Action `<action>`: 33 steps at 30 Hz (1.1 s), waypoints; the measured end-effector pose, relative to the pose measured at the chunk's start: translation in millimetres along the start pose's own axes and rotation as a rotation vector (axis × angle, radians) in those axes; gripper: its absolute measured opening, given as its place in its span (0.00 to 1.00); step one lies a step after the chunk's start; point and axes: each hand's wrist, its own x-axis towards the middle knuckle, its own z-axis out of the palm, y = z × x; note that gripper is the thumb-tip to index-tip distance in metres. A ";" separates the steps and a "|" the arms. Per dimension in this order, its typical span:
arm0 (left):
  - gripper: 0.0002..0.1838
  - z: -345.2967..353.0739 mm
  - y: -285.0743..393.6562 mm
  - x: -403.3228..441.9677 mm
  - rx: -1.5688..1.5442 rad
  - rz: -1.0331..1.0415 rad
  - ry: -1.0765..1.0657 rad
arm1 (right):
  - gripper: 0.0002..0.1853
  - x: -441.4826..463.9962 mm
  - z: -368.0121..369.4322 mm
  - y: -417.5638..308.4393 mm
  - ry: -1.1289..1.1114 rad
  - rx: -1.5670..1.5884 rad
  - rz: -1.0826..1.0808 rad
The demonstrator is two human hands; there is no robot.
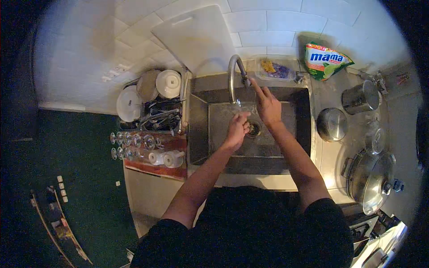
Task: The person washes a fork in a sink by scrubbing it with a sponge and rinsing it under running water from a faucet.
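My left hand (239, 129) is over the sink (214, 134), its fingers closed on a clear glass (243, 105). The glass is under the spout of the curved metal faucet (231, 78), and its outline is faint. My right hand (269, 106) is just to the right of it with fingers stretched out. Its index fingertip reaches the faucet's lever (247, 81), apparently touching it. Below both hands lies the round drain (254, 129).
Left of the sink stand a dish rack (183, 98) with plates and cutlery, and several upturned stemmed glasses (137, 140). Behind are a cutting board (196, 38), a plastic tray with sponges (275, 70) and a detergent bag (326, 60). Metal pots (331, 124) stand on the right.
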 end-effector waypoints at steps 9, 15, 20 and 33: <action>0.20 -8.5 -7.1 -2.6 0.247 0.198 0.065 | 0.15 -46.6 57.2 -14.5 -0.062 0.508 0.227; 0.20 -0.7 14.9 -20.8 0.044 -0.030 0.262 | 0.13 -74.4 62.3 -56.6 0.117 0.601 0.220; 0.15 -34.7 -16.3 -8.7 0.315 0.152 0.225 | 0.11 -82.1 72.7 -52.5 0.079 0.787 0.387; 0.14 -24.6 18.6 -83.6 0.429 0.207 0.185 | 0.30 -33.7 -5.0 -41.9 0.076 0.283 0.066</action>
